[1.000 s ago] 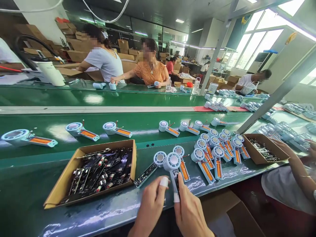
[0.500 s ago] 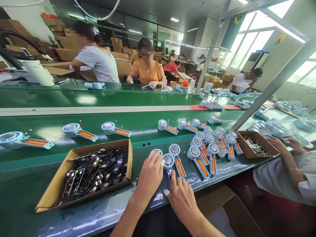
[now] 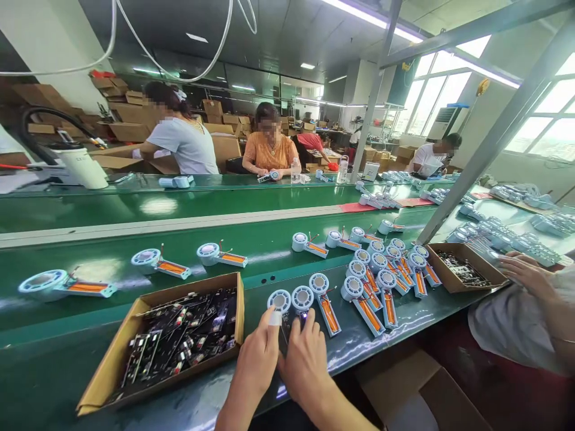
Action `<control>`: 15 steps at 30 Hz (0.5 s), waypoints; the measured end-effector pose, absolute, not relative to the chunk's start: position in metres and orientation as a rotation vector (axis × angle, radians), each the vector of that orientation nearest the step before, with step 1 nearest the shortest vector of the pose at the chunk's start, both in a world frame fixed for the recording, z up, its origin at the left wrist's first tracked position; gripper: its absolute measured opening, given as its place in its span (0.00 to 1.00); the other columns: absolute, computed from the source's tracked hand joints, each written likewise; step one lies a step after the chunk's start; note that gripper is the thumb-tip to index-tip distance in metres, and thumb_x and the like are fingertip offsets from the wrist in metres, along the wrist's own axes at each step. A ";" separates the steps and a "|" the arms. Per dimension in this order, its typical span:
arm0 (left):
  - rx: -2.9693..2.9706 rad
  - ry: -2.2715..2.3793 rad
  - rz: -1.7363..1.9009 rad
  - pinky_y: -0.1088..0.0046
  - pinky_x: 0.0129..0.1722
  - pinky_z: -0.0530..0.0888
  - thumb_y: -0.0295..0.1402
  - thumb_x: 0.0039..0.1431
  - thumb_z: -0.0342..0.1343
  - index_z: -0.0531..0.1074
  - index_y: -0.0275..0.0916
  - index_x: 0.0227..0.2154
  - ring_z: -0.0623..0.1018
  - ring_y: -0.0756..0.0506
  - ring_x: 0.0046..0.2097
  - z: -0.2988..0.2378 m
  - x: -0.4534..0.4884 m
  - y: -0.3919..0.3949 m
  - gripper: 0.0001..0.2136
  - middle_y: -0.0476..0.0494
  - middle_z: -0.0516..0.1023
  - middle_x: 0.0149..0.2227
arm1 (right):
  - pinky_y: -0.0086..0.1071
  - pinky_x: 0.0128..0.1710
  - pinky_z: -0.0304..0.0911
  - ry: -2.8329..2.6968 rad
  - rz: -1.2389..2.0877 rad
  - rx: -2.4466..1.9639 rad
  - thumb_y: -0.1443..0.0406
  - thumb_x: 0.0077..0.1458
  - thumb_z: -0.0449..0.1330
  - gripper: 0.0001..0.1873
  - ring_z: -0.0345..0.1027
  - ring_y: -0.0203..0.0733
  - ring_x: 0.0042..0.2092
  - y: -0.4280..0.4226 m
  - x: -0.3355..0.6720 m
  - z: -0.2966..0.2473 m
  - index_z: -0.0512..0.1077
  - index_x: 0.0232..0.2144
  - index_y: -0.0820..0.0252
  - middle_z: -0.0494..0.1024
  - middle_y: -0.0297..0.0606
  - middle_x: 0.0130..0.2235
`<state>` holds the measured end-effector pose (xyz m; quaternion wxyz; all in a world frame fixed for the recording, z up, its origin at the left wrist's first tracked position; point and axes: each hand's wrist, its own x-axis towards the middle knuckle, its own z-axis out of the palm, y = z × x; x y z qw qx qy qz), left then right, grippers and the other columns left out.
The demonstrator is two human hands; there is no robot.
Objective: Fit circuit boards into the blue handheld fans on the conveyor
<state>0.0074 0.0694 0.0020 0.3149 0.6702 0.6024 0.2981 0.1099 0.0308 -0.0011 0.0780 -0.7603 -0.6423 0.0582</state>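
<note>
Two light-blue handheld fan bodies with round slotted heads lie side by side before me. My left hand (image 3: 257, 356) is closed at the neck of the left fan body (image 3: 279, 300), a white cover on one finger; its handle is mostly hidden. My right hand (image 3: 308, 353) has its fingers curled over the handle of the middle fan body (image 3: 302, 297). A bit of dark circuit board (image 3: 304, 315) with a small light shows above those fingertips. Just right lies another fan body (image 3: 330, 316), an orange battery in its handle.
A cardboard box (image 3: 240, 311) of dark circuit boards stands at left, and a second box (image 3: 476, 286) at right. Several fan bodies (image 3: 372, 317) crowd the bench edge; others line the green belt (image 3: 265, 239). A co-worker's hand (image 3: 527, 272) is at right; a metal post (image 3: 476, 149) slants across.
My left hand has drawn down, uncovering the left fan's head. My right hand has moved up and left, its fingers now curled over the middle fan's handle. The view has shifted slightly.
</note>
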 end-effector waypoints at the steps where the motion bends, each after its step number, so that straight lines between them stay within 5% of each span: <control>1: 1.754 1.588 0.867 0.53 0.58 0.73 0.44 0.67 0.34 0.71 0.33 0.56 0.75 0.34 0.61 0.001 0.006 0.064 0.28 0.30 0.78 0.57 | 0.54 0.50 0.68 -1.885 0.191 -2.298 0.65 0.60 0.62 0.20 0.72 0.65 0.53 0.039 0.103 -0.001 0.72 0.53 0.68 0.65 0.69 0.63; 4: 1.756 1.532 1.121 0.55 0.58 0.74 0.46 0.68 0.38 0.71 0.34 0.56 0.76 0.35 0.59 0.001 -0.007 0.046 0.27 0.31 0.77 0.58 | 0.52 0.49 0.68 -1.857 0.269 -2.248 0.70 0.62 0.57 0.14 0.72 0.61 0.53 0.068 0.096 0.006 0.73 0.50 0.66 0.68 0.66 0.61; 8: 1.780 1.404 1.211 0.65 0.50 0.79 0.43 0.69 0.44 0.72 0.40 0.54 0.83 0.41 0.49 0.007 -0.035 0.032 0.20 0.39 0.81 0.53 | 0.43 0.42 0.72 -1.950 0.398 -2.091 0.57 0.66 0.56 0.16 0.77 0.51 0.44 0.135 0.104 0.040 0.72 0.49 0.62 0.76 0.52 0.50; 15: 1.780 1.507 1.397 0.66 0.48 0.79 0.45 0.69 0.44 0.77 0.42 0.44 0.84 0.40 0.44 0.009 -0.034 0.032 0.19 0.41 0.84 0.44 | 0.46 0.49 0.71 -1.958 0.255 -2.100 0.60 0.66 0.61 0.18 0.72 0.47 0.50 0.279 0.107 0.072 0.69 0.55 0.61 0.73 0.44 0.55</control>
